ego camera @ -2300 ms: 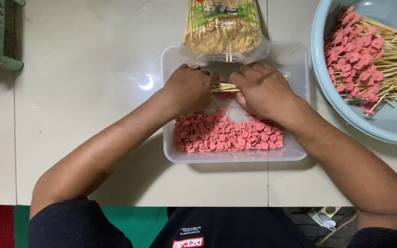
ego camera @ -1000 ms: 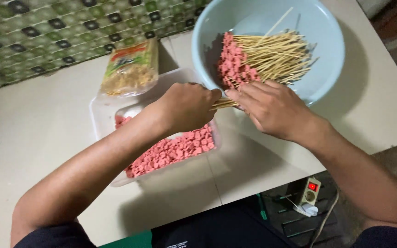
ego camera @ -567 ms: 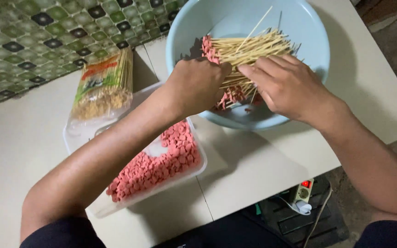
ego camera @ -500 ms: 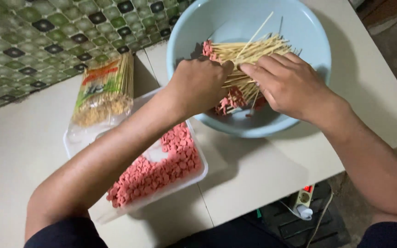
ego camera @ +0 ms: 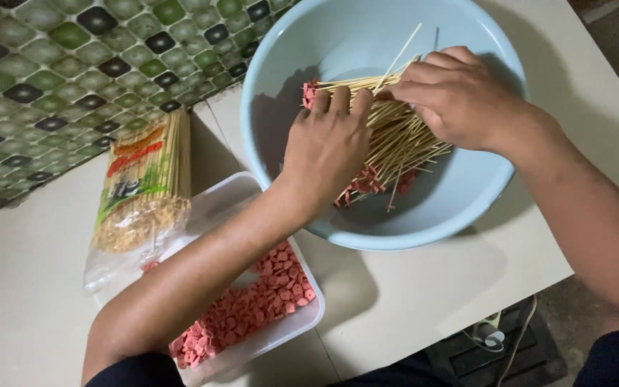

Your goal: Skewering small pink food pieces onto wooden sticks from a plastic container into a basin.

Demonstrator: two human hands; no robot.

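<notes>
Both hands are inside a large light-blue bowl [ego camera: 460,215] on a white table. My left hand [ego camera: 327,140] lies flat, palm down, on a pile of wooden skewers [ego camera: 402,140] threaded with small pink sausage pieces. My right hand [ego camera: 453,93] rests on the same pile from the right, fingers curled over the bare stick ends. Pink pieces [ego camera: 363,188] show at the pile's lower and upper left ends. Whether either hand grips a skewer is hidden by the fingers.
A clear plastic tub [ego camera: 309,315] of pink sausage slices [ego camera: 252,308] sits at the lower left under my left forearm. A packet of bare skewers [ego camera: 145,179] lies across its far end. A green tiled wall [ego camera: 73,64] borders the table; a power strip [ego camera: 488,333] lies on the floor below.
My hands moved from the tub over to the blue bowl and laid a skewer on the pile. The view swung right and the left hand flattened onto the skewers.
</notes>
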